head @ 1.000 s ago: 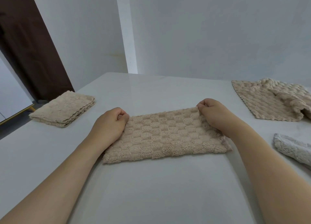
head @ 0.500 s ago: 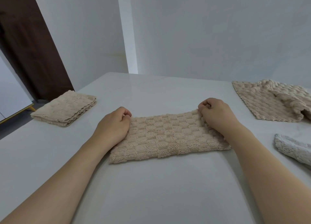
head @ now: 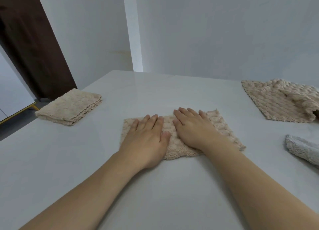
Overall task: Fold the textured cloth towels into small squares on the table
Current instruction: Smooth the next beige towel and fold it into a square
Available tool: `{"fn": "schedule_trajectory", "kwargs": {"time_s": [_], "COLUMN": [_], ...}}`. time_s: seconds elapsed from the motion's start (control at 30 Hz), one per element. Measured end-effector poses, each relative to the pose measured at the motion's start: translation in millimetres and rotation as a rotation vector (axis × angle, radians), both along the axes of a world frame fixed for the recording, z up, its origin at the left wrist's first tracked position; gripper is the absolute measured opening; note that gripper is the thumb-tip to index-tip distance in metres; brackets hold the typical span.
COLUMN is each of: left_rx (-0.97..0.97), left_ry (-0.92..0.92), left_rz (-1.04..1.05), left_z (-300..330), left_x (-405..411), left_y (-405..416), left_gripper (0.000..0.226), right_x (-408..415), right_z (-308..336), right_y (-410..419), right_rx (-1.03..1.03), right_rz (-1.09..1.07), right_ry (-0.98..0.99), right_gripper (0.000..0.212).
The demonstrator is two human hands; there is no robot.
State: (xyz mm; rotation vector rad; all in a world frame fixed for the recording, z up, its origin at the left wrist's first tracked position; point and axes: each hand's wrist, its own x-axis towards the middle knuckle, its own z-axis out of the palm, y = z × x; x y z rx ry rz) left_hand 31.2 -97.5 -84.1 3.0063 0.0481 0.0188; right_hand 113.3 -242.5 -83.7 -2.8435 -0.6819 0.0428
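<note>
Hands lie flat, side by side, on a beige towel (head: 222, 126) in the middle of the white desk (head: 86, 160): the left hand (head: 146, 136) and right hand (head: 193, 128) press it with straight fingers. A folded towel (head: 69, 107) sits far left, an unfolded towel (head: 279, 100) far right, a grey towel (head: 303, 148) near the right edge.

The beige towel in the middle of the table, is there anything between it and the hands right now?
Nothing visible. The left hand and right hand both lie flat, fingers straight, directly on the beige towel. The folded towel, the unfolded towel and the grey cloth all lie apart from it on the table.
</note>
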Motion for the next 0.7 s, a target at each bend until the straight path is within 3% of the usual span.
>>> {"fn": "schedule_trajectory", "kwargs": {"time_s": [0.43,0.6,0.7], "left_rx": [-0.014,-0.038,-0.043], "left_ry": [0.029,0.042,0.039], "left_rz": [0.011,0.003,0.001], "left_z": [2.8,3.2,2.5], "left_x": [-1.7,-1.6,-1.3], "left_y": [-0.7,0.2,0.4], "left_gripper": [0.061,0.062,0.062], "right_x": [2.2,19.1,14.9], "right_z": [4.3,13.0,11.9], "right_y": [-4.7,-49.0,-43.2], "right_rx": [-0.031,-0.085,-0.155], "right_rz": [-0.010,-0.258,-0.345], "right_ry": [0.036,0.090,-0.043], "right_gripper": [0.053,0.052,0.056]}}
